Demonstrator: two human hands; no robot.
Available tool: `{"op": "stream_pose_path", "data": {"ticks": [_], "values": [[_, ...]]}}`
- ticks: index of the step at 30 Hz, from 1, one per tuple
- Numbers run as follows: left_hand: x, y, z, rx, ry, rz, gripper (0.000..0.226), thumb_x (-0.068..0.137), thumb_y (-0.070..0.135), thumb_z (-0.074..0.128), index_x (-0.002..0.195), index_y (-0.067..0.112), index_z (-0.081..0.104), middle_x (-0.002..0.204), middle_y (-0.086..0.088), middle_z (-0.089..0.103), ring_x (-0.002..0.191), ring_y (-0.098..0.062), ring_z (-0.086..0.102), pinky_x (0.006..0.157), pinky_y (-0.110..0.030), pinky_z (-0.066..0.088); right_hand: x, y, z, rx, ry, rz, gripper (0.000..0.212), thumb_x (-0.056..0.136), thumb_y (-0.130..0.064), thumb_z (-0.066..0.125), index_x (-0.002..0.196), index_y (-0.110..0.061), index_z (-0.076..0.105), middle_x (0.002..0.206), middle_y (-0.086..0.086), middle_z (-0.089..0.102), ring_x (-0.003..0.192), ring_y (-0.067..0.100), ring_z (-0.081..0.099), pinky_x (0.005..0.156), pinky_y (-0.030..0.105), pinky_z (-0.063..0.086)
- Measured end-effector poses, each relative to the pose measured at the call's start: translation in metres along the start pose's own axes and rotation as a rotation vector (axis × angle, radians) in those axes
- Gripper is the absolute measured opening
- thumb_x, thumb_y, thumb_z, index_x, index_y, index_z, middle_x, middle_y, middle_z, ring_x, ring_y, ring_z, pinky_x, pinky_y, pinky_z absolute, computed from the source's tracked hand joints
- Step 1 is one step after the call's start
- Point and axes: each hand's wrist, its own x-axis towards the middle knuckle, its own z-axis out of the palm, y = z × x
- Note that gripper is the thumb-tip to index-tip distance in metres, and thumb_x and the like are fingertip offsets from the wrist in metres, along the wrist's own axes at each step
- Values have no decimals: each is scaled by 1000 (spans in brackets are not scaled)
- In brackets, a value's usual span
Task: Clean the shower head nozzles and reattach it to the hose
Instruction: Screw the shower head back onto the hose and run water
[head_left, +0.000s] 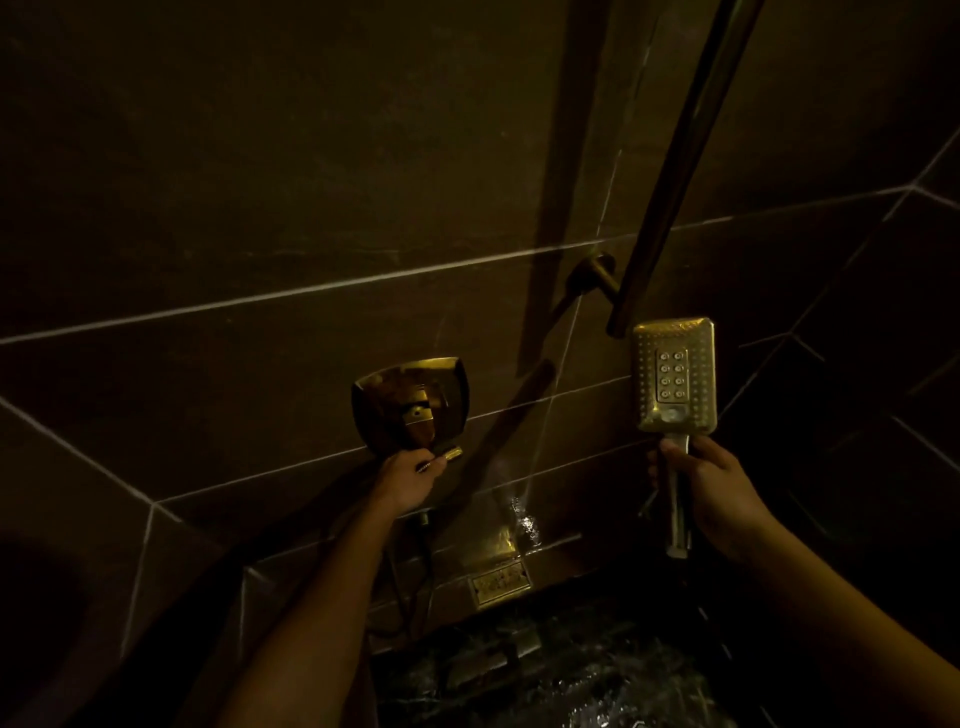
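Observation:
The gold rectangular shower head (674, 375) stands upright at the right, nozzle face toward me, detached from the hose. My right hand (711, 491) grips its handle, whose lower end sticks out below my fist. My left hand (410, 478) holds the gold end fitting of the shower hose (448, 457) just under the square gold valve plate (410, 402) on the wall. The hose hangs down dark below my left wrist.
Dark tiled walls surround me in dim light. A vertical slide bar (670, 171) with a wall bracket (597, 273) rises above the shower head. A gold spout (498, 571) juts from the wall below, over wet, glistening dark stone (571, 675).

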Motion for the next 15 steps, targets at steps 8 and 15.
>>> {"op": "stream_pose_path", "data": {"ticks": [8, 15], "values": [[-1, -2, 0, 53, 8, 19, 31, 97, 41, 54, 104, 14, 68, 104, -13, 64, 94, -27, 61, 77, -33, 48, 10, 18, -8, 60, 61, 60, 14, 103, -15, 53, 108, -17, 66, 97, 11, 68, 83, 22, 64, 73, 37, 53], [-8, 2, -1, 59, 11, 18, 29, 98, 38, 53, 106, 14, 67, 106, -13, 62, 94, -27, 61, 78, -36, 50, 11, 21, -9, 93, 40, 75, 14, 103, -14, 52, 107, -16, 65, 96, 10, 66, 83, 22, 63, 72, 38, 52]]}}
